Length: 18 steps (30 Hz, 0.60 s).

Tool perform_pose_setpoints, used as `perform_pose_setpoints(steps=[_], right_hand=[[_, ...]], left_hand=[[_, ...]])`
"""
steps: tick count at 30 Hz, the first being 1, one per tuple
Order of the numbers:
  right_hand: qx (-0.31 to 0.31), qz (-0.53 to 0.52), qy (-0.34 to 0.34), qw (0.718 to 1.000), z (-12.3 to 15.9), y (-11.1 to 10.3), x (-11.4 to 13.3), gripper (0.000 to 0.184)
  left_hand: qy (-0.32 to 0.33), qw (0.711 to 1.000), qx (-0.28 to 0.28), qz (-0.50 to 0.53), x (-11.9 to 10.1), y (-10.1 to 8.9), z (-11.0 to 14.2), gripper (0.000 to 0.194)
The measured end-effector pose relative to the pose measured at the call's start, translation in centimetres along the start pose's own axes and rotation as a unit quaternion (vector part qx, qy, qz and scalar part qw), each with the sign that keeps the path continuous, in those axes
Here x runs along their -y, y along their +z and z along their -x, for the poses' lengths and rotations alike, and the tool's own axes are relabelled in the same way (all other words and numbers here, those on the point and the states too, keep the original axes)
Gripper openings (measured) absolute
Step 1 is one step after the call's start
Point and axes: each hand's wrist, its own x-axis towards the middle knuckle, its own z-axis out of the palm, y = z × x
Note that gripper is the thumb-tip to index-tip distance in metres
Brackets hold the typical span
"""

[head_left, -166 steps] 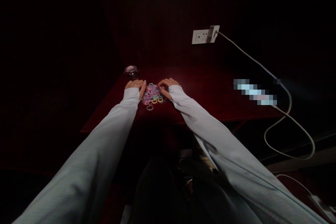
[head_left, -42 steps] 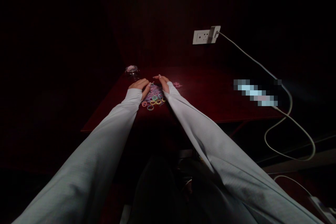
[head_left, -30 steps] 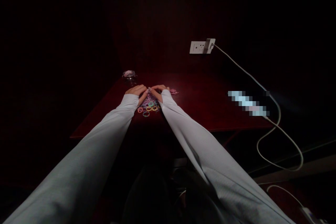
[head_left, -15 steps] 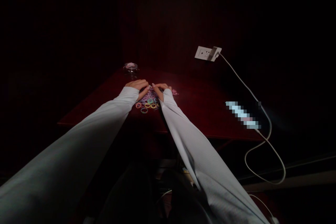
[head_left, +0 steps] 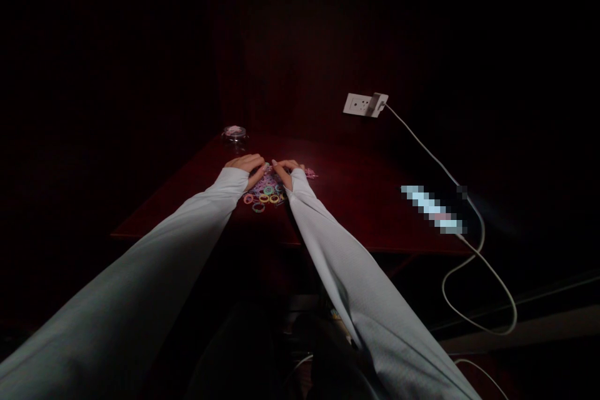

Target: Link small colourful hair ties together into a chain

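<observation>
A heap of small coloured hair ties (head_left: 268,190), in purple, pink, yellow, green and blue, lies on the dark red table. My left hand (head_left: 246,164) rests over the heap's far left side, fingers curled and thumb tip close to them. Facing it from the right, my right hand (head_left: 285,172) has its thumb raised near the left fingertips and its fingers bent down behind. Both hands look closed at the heap's far edge. What sits between the fingertips is too small and dim to make out. A pink bunch (head_left: 310,173) shows just right of my right hand.
A clear lidded jar (head_left: 234,134) with something pink on top stands at the table's (head_left: 356,200) back left. A wall socket (head_left: 364,104) holds a plug, and its white cable (head_left: 422,142) loops down the right side. A blurred-out bright phone-like object (head_left: 434,209) lies at the right edge.
The view has tilted slightly, so the table, jar and hands sit lower in the picture. Both hands keep nearly the same place and pose over the hair ties.
</observation>
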Motion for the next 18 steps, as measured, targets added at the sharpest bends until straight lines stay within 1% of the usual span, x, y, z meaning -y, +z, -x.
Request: perform_pose_setpoints(steps=[4,7,14,18], right_hand=[[0.0,-0.001,-0.004,1.0,-0.2,0.4,-0.3,0.032],[-0.007,0.007,0.0,1.0,-0.1,0.3,-0.2,0.037],[0.033,0.041,-0.01,0.999,0.5,-1.0,0.9,0.044],[0.03,0.052,-0.016,0.998,0.6,-1.3,1.2,0.045]], left_hand=[[-0.002,1.0,0.003,-0.007,0.0,0.0,0.0,0.037],[-0.002,1.0,0.002,-0.006,0.1,0.2,-0.1,0.038],[0.002,1.0,0.001,-0.008,0.2,0.3,-0.1,0.041],[-0.003,1.0,-0.006,-0.009,0.0,0.3,-0.1,0.04]])
